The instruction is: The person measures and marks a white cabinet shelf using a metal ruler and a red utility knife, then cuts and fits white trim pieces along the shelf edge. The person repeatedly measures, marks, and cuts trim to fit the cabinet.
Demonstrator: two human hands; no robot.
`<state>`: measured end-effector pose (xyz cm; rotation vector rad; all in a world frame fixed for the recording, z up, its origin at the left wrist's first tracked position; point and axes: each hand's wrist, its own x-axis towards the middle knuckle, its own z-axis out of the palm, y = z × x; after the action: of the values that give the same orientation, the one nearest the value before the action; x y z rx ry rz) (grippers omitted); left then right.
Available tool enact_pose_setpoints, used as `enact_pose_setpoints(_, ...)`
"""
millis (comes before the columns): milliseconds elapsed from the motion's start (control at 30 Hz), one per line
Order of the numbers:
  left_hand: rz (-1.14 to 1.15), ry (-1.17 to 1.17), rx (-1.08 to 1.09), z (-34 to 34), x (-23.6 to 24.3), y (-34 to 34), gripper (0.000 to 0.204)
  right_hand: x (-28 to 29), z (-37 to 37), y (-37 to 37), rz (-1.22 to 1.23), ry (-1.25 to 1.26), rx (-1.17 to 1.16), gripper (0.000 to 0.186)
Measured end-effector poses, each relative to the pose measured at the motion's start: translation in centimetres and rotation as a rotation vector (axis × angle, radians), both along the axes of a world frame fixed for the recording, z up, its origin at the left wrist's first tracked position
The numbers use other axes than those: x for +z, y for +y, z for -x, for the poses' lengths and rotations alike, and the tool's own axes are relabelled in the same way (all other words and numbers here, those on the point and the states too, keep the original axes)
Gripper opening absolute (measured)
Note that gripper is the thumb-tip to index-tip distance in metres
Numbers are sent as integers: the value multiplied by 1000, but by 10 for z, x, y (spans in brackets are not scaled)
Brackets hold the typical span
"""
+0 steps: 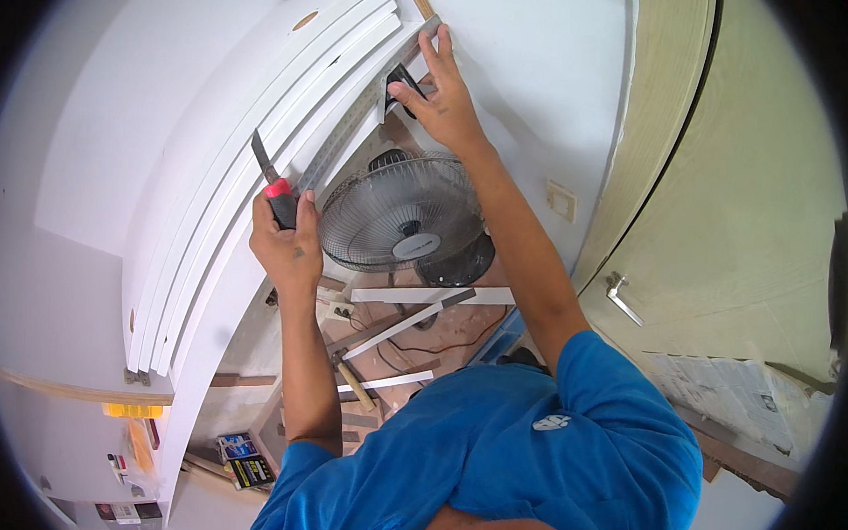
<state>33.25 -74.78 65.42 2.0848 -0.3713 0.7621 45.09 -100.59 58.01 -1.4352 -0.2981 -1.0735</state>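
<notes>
My left hand (289, 246) is closed around a cutter knife (279, 196) with a black and red handle, its dark blade pointing up and away to the left. The left thumb lies by the lower end of a long steel rule (340, 136). That rule belongs to a combination square, whose black head (400, 88) sits farther up it. My right hand (444, 102) grips the square by its head, with fingers stretched up toward the rule's far end. Beneath the square are long white boards (268, 171) set in parallel steps. What the right palm covers is hidden.
A dusty fan (402, 213) stands below my arms. White strips (394, 329), a hammer (356, 384) and cables lie on the floor. Small boxes (247, 460) sit at the lower left. To the right is a door with a metal handle (624, 298), beside a wall switch (561, 202).
</notes>
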Motion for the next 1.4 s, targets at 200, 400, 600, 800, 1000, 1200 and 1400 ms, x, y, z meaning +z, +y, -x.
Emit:
enact_pose_setpoints(200,63,37,14,5,3,-7,28,-3,-5,0,37,-18,-36,97)
enact_pose_setpoints(400,27,-16,52,3,3,-9,27,0,-4,-5,181,11,-193,93)
enact_pose_setpoints(600,95,2,11,3,2,-9,28,6,3,-3,76,56,-72,93)
enact_pose_setpoints(800,54,5,38,4,6,-11,28,11,12,-4,93,109,-16,96)
enact_pose_setpoints(1000,79,2,9,3,7,-10,28,9,10,1,94,90,-114,93)
enact_pose_setpoints(1200,90,22,6,2,5,-10,29,4,4,0,104,51,-87,100)
enact_pose_setpoints(1400,73,9,9,2,6,-10,28,5,4,2,116,54,-101,99)
